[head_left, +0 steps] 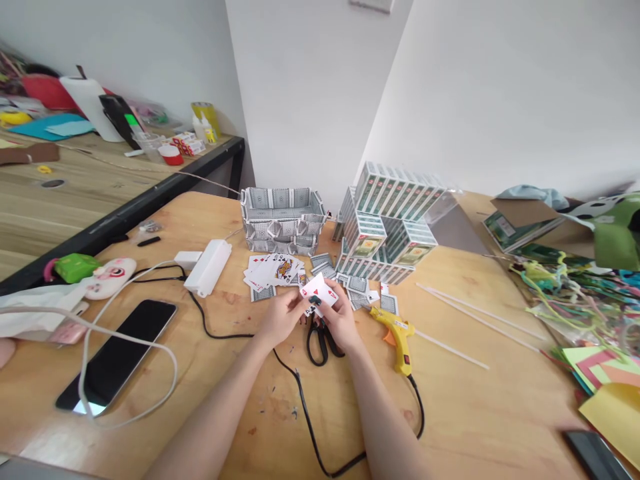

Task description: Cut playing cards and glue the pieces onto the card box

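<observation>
Between my left hand (284, 316) and my right hand (342, 316) are playing cards (318, 291), with red and black marks showing; both hands pinch them. Just below my hands lie black-handled scissors (317, 348), their blades hidden. A yellow glue gun (398, 333) rests to the right of my right hand, nozzle toward the cards. Beyond my left hand a fan of face-up playing cards (274, 269) lies on the table. More cards, mostly face down (357, 283), are scattered behind my right hand. Behind them stands a basket built from folded cards (283, 227).
Stacked card boxes (400, 193) rise at the back right. A white power strip (209, 268), a phone (118, 353) and looping cables occupy the left. Glue sticks (450, 347) lie right of the glue gun. Colourful cords (565, 293) and paper (610, 380) crowd the right edge.
</observation>
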Motion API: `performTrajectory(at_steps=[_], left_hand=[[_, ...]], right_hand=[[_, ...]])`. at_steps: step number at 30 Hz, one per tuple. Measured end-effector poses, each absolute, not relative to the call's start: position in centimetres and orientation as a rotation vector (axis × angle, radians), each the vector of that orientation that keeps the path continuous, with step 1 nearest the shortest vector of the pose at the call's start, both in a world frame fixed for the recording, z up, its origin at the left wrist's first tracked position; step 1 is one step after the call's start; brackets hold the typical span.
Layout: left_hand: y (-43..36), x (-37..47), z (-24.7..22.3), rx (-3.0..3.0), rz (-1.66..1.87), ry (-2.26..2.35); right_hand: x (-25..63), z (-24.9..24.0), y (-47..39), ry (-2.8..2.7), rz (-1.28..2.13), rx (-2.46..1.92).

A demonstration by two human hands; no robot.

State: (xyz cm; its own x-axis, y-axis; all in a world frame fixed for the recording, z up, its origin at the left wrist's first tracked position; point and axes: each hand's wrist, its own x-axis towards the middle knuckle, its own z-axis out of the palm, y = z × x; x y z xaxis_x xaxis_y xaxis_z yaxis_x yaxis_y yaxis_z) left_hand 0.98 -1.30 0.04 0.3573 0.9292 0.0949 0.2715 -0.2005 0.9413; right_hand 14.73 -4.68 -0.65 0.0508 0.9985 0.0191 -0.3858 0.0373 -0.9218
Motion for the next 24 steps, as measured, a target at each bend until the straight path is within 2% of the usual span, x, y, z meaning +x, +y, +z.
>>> performTrajectory(at_steps=[10, 24], left_hand=[[-1.53, 1.37, 0.45, 1.674, 0.897, 1.151], [-1.09, 1.31, 0.20, 1.392, 0.918, 0.976]], right_hand=[[14.73, -0.31, -4.61, -0.923, 1.310, -0.919], [14.77, -0.30, -4.70, -0.930, 1.300, -0.935]])
